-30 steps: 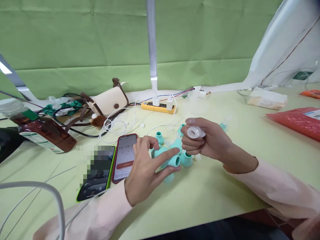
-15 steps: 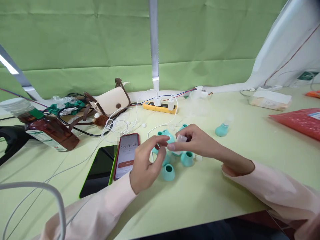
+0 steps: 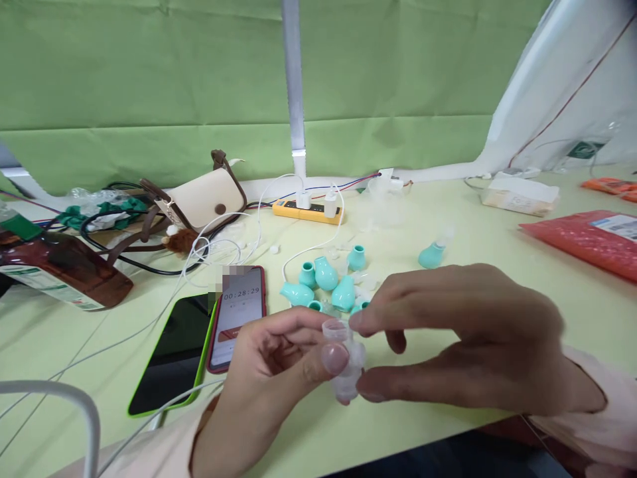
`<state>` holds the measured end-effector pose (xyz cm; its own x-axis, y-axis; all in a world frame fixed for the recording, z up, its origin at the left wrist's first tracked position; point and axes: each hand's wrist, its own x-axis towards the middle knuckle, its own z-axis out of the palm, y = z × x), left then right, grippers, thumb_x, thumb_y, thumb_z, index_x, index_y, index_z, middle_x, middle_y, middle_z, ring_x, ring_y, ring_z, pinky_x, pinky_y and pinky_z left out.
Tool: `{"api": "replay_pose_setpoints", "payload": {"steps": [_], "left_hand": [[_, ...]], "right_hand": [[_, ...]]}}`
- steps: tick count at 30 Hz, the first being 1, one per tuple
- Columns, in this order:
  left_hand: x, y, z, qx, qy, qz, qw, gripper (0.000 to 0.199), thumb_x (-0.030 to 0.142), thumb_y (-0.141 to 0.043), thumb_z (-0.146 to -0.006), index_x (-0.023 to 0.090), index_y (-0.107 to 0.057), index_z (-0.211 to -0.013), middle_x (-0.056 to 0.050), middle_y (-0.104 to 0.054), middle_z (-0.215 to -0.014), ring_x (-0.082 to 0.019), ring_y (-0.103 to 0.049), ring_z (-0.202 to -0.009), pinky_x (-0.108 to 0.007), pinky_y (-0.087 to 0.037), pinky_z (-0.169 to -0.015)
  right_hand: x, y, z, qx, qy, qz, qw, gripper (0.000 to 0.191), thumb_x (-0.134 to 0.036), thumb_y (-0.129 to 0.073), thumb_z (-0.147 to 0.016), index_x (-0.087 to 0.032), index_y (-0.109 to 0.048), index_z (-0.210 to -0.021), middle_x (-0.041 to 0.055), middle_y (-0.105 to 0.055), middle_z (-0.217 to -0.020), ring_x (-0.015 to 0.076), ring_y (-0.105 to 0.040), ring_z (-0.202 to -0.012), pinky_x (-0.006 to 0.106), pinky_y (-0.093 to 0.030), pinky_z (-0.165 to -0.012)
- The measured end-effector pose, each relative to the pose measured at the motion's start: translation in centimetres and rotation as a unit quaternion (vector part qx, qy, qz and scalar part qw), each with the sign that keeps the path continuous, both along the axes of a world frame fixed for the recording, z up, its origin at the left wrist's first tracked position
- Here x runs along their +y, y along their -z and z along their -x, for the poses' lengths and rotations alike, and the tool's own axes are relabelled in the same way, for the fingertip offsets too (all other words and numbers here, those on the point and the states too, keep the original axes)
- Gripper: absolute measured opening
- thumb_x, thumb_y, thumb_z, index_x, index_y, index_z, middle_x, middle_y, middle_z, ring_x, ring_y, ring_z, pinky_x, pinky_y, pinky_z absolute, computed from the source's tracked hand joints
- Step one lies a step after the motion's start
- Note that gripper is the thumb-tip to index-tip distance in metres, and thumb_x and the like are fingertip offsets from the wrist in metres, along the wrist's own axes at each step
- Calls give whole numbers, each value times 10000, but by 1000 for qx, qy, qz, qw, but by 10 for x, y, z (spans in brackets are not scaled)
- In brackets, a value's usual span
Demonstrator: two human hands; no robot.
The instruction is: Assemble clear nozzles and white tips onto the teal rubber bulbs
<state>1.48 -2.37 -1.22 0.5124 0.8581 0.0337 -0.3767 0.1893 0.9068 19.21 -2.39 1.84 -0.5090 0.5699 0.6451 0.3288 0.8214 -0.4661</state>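
Observation:
My left hand (image 3: 283, 378) pinches a small clear plastic tube (image 3: 343, 385) between thumb and fingers, its open rim facing up. Smeared a little by motion, my right hand (image 3: 462, 338) has its index fingertip at the tube's upper right side and its thumb at the lower right. Just beyond the hands lie several teal rubber bulbs, among them a glossy bulb (image 3: 326, 273) on its side and an open-necked bulb (image 3: 356, 257) standing upright. Small clear plastic pieces (image 3: 368, 279) lie among them. Farther right rests a teal bulb with a clear tip (image 3: 432, 254).
To the left are a phone showing a timer (image 3: 241, 305), a black tablet-like device with a green edge (image 3: 172, 352) and a brown bottle (image 3: 64, 262). A cream bag (image 3: 204, 202), yellow power strip (image 3: 306, 211) and loose white cables lie behind. A red package (image 3: 587, 239) lies right.
Both hands have come closer to me, off the bulbs, with the clear tube now in the left hand. More of the bulbs show. The view has shifted slightly right.

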Motion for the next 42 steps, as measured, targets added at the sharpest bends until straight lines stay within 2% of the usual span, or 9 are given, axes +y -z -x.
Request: {"api": "replay_pose_setpoints", "payload": {"steps": [4,9,13,16,20,22,29,39,42], "left_hand": [[-3,2,0,3,-10,13,1000,61,207,-644,-713,156,-662,-739,17,-644,-559,-67,-561,-503,-143,-459,-504],[-3,6,1,35,16,36,999,143,280,-650,-701,137,-654,-701,-2,-646,-558,-80,-562,-487,-164,-454,-476],[-2,5,2,49,23,51,997,180,309,-639,-707,132,-634,-678,-13,-638,-532,-95,-564,-475,-173,-442,-447],[-2,5,3,43,6,45,998,179,300,-617,-731,129,-621,-677,-13,-629,-529,-91,-555,-465,-180,-446,-457],[-4,4,2,15,-22,27,999,138,253,-594,-756,139,-610,-680,-12,-636,-544,-89,-556,-475,-177,-450,-472],[-4,4,1,12,-29,21,999,123,239,-596,-755,142,-606,-680,-10,-637,-538,-91,-558,-476,-173,-448,-469],[-3,10,1,40,-78,5,996,102,221,-658,-693,145,-617,-641,2,-646,-516,-79,-543,-433,-173,-439,-449],[-1,9,2,43,-104,-21,993,75,230,-671,-679,167,-639,-653,14,-665,-534,-82,-555,-440,-172,-452,-447],[-1,5,2,44,-93,-19,995,68,230,-659,-690,166,-645,-670,6,-661,-530,-89,-555,-451,-182,-461,-460]], "right_hand": [[-1,-7,-5,-60,-32,-14,998,77,-141,-636,-705,-139,-616,-778,2,-617,-701,32,-531,-588,120,-424,-539],[11,-5,-7,-51,-120,10,991,59,-143,-604,-735,-103,-606,-779,34,-622,-712,48,-559,-621,135,-448,-552],[19,1,-7,-29,-143,-8,989,73,-157,-550,-781,-109,-604,-791,40,-614,-711,52,-560,-621,147,-451,-543],[13,1,-4,-52,-101,-21,993,76,-150,-539,-787,-146,-609,-760,28,-618,-711,62,-553,-617,159,-443,-550],[-3,-1,0,-77,10,84,993,166,-164,-485,-817,-182,-602,-701,7,-611,-686,75,-551,-573,166,-431,-515],[-6,-2,0,-92,24,116,989,168,-174,-467,-828,-180,-592,-715,-2,-600,-661,68,-537,-541,168,-421,-492],[12,-1,-4,-134,-84,-64,985,69,-121,-501,-802,-152,-558,-779,14,-601,-698,67,-500,-610,177,-395,-543],[15,15,3,-136,-45,-133,981,88,-82,-407,-812,-164,-436,-801,24,-512,-684,117,-433,-654,256,-406,-602],[18,16,3,-126,-43,-112,985,99,-86,-374,-825,-177,-393,-790,13,-474,-686,117,-398,-670,261,-401,-614]]}}
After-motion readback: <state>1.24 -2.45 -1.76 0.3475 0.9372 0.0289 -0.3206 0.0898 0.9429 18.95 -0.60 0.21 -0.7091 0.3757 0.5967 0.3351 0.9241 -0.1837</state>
